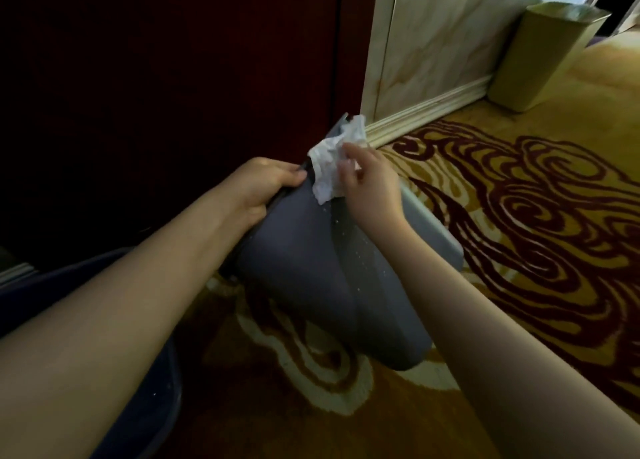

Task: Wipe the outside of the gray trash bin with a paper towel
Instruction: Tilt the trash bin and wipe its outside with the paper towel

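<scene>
The gray trash bin (322, 271) lies tilted over the patterned carpet, its rim pointing away toward the dark wall and its base near me. Small water droplets dot its upper side. My left hand (266, 184) grips the bin's rim on the left. My right hand (370, 184) presses a crumpled white paper towel (332, 160) against the bin's outside near the rim. Part of the towel sticks up past the rim's edge.
A dark red wooden panel (173, 77) stands close behind the bin. A marble wall with a cream baseboard (429, 112) runs to the right. A beige square bin (543, 56) stands by that wall. A dark blue container (149, 389) sits under my left forearm.
</scene>
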A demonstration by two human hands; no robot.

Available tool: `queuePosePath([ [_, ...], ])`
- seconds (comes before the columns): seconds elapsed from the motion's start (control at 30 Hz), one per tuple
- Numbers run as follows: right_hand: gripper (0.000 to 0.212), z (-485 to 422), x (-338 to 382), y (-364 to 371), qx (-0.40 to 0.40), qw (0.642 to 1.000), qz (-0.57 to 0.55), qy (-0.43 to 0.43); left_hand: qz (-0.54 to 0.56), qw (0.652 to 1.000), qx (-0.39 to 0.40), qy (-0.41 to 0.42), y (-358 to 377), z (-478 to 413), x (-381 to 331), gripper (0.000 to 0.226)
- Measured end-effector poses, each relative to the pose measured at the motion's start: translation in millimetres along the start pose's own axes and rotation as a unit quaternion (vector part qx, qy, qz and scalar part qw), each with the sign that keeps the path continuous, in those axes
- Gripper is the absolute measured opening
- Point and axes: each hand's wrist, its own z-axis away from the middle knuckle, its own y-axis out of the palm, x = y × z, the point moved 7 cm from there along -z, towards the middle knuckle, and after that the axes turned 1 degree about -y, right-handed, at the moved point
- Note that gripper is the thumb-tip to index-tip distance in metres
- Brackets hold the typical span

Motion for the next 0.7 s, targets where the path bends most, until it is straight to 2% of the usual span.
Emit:
queuePosePath([
  [0.13, 0.042, 6, 10, 22, -0.009, 0.981, 0.183, -0.062, 0.032, 0.999, 0.018, 0.0, -11, -1, 9, 0.02],
  [0.3, 0.052, 17, 6, 51, 0.087, 0.976, 0.172, -0.097, 0.049, 0.998, 0.044, -0.012, -22, -1, 20, 0.023],
  [0.37, 0.053, 31, 0, 56, 0.102, 0.97, 0.195, -0.101, 0.064, 0.997, 0.034, -0.022, -28, -2, 24, 0.025],
  [0.57, 0.053, 93, -47, 54, 0.159, 0.948, 0.273, -0.041, 0.06, 0.997, -0.021, -0.054, -47, -7, 40, 0.031],
  [0.7, 0.054, 118, -85, 34, 0.157, 0.941, 0.297, 0.036, 0.046, 0.995, -0.043, -0.081, -60, -12, 52, 0.035],
])
